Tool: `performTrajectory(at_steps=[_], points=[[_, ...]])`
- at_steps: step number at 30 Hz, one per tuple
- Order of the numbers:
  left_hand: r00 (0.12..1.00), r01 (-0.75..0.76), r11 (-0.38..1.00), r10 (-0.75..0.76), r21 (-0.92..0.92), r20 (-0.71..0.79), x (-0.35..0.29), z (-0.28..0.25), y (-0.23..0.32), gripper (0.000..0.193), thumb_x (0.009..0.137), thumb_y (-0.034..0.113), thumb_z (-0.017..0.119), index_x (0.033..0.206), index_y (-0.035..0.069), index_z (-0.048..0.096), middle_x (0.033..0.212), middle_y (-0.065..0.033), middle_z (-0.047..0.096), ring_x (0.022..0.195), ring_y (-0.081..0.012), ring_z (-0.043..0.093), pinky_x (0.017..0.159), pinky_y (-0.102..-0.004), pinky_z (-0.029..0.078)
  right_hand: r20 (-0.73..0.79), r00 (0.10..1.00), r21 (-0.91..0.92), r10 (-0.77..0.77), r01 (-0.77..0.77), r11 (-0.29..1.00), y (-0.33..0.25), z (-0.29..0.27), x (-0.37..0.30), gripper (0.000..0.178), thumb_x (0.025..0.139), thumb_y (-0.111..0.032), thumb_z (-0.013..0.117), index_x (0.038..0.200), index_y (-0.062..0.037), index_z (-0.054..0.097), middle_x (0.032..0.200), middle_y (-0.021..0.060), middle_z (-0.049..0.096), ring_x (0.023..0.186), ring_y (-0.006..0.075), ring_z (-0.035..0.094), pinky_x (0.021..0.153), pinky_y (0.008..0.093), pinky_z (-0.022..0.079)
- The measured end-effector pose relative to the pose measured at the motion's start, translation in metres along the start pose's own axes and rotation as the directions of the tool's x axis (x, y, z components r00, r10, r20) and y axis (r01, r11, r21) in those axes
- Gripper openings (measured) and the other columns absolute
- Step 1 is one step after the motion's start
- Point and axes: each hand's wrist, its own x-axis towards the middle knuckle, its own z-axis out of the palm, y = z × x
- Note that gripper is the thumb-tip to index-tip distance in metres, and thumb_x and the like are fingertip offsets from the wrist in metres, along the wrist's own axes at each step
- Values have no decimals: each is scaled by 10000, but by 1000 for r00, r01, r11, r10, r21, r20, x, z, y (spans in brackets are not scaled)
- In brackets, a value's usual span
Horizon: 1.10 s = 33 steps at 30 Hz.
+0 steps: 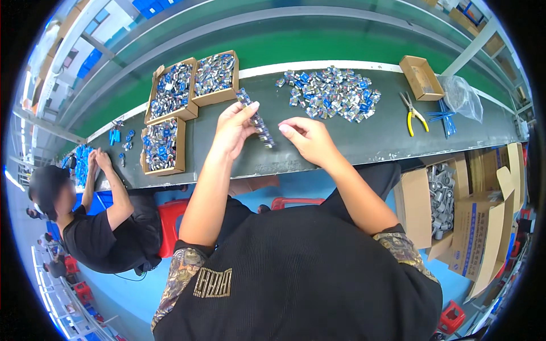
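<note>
My left hand (234, 128) is closed around a long, narrow row of small metal-and-blue parts (262, 131), held at a slant above the dark bench. One end of the row sticks out above my fingers, the other points down toward my right. Just to the right of it, my right hand (310, 140) is curled with thumb and forefinger close together, apart from the row. Whether something tiny sits in that pinch is too small to tell. Beyond my hands lies a loose heap of similar small metal-and-blue parts (335, 94).
Cardboard trays (181, 145) full of such parts stand at left. At right are yellow-handled pliers (415, 116), a small cardboard box (421, 79), blue strips (446, 120) and a plastic bag (462, 96). Grey parts (441, 199) fill a carton below. A co-worker (99, 221) sits left.
</note>
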Motion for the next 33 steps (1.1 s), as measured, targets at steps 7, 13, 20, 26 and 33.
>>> performTrajectory(at_steps=[7, 13, 20, 26, 33], points=[[991, 100, 952, -120, -290, -55, -24, -3, -6, 158, 953, 191, 679, 1020, 98, 570, 904, -10, 638, 807, -129, 654, 746, -312, 566, 211, 970, 139, 120, -151, 979, 6, 5, 7, 262, 951, -222, 682, 1033, 25, 715, 847, 26, 680, 741, 86, 594, 677, 253, 500], [990, 119, 926, -137, -359, -24, -34, -22, -17, 186, 944, 194, 691, 1031, 95, 559, 933, -20, 631, 849, -144, 655, 769, -313, 562, 339, 929, 182, 149, -220, 958, 7, 12, 12, 231, 941, -197, 696, 1025, 17, 718, 860, 18, 684, 761, 77, 600, 699, 241, 496], [992, 128, 918, -124, -374, 34, -63, -46, -37, 185, 977, 176, 636, 1113, 101, 534, 1011, -54, 649, 893, -165, 671, 801, -352, 588, 441, 888, 147, 131, -215, 965, 4, 21, 2, 202, 935, -179, 710, 1022, 3, 718, 867, 9, 690, 787, 58, 592, 705, 241, 491], [987, -142, 979, 129, -146, -98, -79, -70, -16, 399, 991, 274, 590, 1321, 78, 481, 1283, -171, 584, 1178, -272, 600, 1007, -441, 486, 357, 921, 37, 157, -182, 983, -12, 15, -6, 190, 955, -186, 675, 954, 1, 707, 781, -23, 636, 712, 36, 541, 618, 226, 441], [814, -286, 584, -270, 760, 514, -78, -16, 31, 235, 958, 234, 583, 1032, 27, 666, 911, -169, 699, 838, -341, 685, 749, -434, 520, 490, 847, -20, 203, -222, 975, -1, 14, -14, 236, 977, -229, 647, 927, -4, 698, 756, -33, 617, 683, 36, 519, 592, 224, 416]])
